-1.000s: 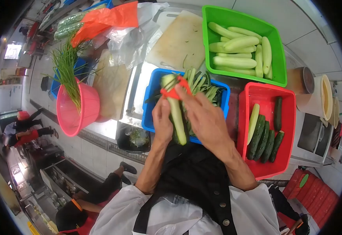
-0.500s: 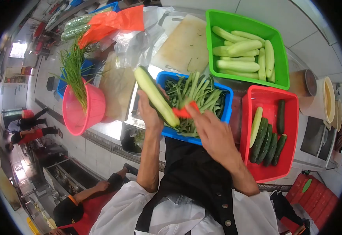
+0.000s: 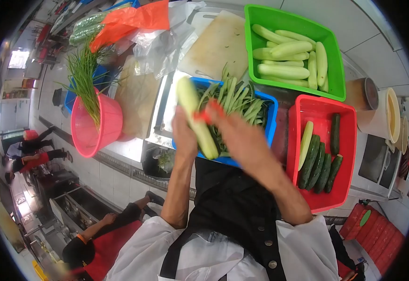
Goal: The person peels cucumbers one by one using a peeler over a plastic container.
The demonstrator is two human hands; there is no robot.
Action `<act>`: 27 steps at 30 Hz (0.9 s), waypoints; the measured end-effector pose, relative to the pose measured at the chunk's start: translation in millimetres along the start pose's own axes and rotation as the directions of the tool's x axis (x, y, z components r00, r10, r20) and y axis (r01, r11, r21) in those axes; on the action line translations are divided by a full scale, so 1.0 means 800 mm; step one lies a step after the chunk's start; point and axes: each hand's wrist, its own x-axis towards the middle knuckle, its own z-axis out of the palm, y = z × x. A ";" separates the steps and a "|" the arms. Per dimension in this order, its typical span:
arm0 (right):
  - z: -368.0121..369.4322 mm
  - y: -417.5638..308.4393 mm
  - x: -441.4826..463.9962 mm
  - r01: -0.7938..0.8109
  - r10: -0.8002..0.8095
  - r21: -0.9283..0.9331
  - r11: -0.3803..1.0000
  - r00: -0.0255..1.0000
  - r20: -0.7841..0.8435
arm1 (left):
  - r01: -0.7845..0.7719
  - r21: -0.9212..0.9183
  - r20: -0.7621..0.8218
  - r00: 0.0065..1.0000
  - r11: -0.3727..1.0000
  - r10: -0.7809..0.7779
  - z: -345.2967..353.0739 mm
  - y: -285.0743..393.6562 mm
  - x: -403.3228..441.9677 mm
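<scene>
My left hand (image 3: 184,133) is closed around a mostly pale, peeled cucumber (image 3: 203,138), held tilted over a blue tub (image 3: 271,126). In my right hand (image 3: 239,138), blurred by motion, is a red peeler (image 3: 209,111), its head against the cucumber's upper half. Long green peel strips (image 3: 235,100) heap up in the blue tub beneath. To the right, a red tub (image 3: 324,196) holds several dark unpeeled cucumbers (image 3: 311,161) and one pale peeled one (image 3: 306,145). A green tub (image 3: 296,91) behind it contains several peeled cucumbers (image 3: 286,71).
At the left stands a pink basket (image 3: 96,126) with long green stalks (image 3: 85,89). Cutting boards (image 3: 216,44), clear plastic and an orange bag (image 3: 134,23) lie at the back. White buckets (image 3: 378,117) stand at the right. A co-worker in red and black (image 3: 106,243) is lower left.
The cucumber has turned, showing more pale flesh and less dark skin. My right hand with the peeler has moved up along it. The view has shifted slightly.
</scene>
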 end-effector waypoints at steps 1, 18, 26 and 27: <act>0.010 -0.002 -0.023 -0.016 0.016 -0.003 1.000 0.998 0.066 | -0.011 -0.217 0.009 1.000 0.976 0.013 -0.004 0.009 0.010; -0.006 -0.004 -0.003 -0.015 0.026 0.142 0.990 0.997 -0.078 | -0.052 -0.098 0.019 0.998 0.994 0.054 0.016 0.021 -0.011; -0.011 -0.001 -0.048 -0.117 0.112 0.176 0.977 0.993 0.037 | -0.058 -0.311 0.042 0.996 0.949 0.075 -0.004 0.017 0.010; -0.012 0.003 -0.033 -0.131 0.127 0.170 0.977 0.991 0.034 | 0.029 -0.291 0.102 0.995 0.956 0.001 0.006 0.016 -0.002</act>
